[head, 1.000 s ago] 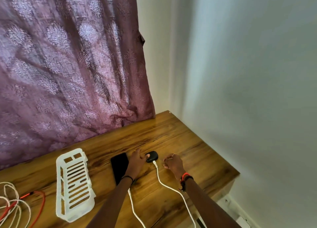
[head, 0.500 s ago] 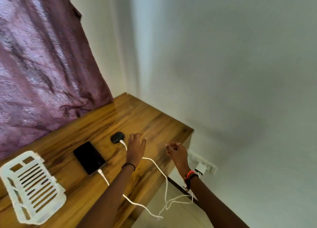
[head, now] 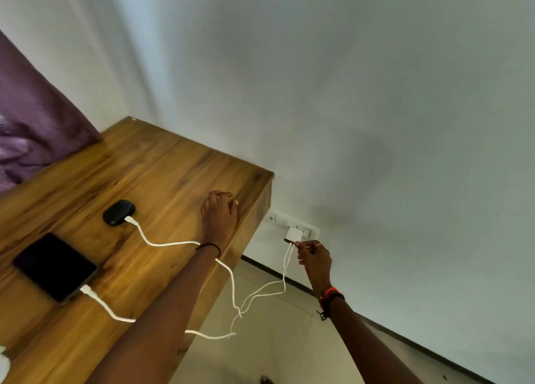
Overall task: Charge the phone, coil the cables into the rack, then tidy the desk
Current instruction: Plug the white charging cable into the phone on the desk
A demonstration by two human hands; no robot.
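Observation:
A black phone (head: pixel 55 266) lies face up on the wooden desk (head: pixel 162 166) with a white cable (head: pixel 104 305) plugged into its near end. A second white cable (head: pixel 162 243) runs from a small black case (head: pixel 118 212) under my left wrist. Both cables drop over the desk's right edge and rise to a white charger (head: pixel 293 233) in the wall socket strip (head: pixel 273 218). My left hand (head: pixel 218 216) rests palm down by the desk's right edge, holding nothing. My right hand (head: pixel 314 257) is curled, its index finger stretched out and touching the charger's underside.
A purple curtain (head: pixel 34 123) hangs at the back left of the desk. A white scrap at the bottom-left edge (head: pixel 3 363) may be the rack. A plain wall fills the right side, with pale floor (head: pixel 275 340) below.
My view has swung right and down. My left hand slid from beside the black case to the desk's right edge. My right hand left the desk and reached down to the charger.

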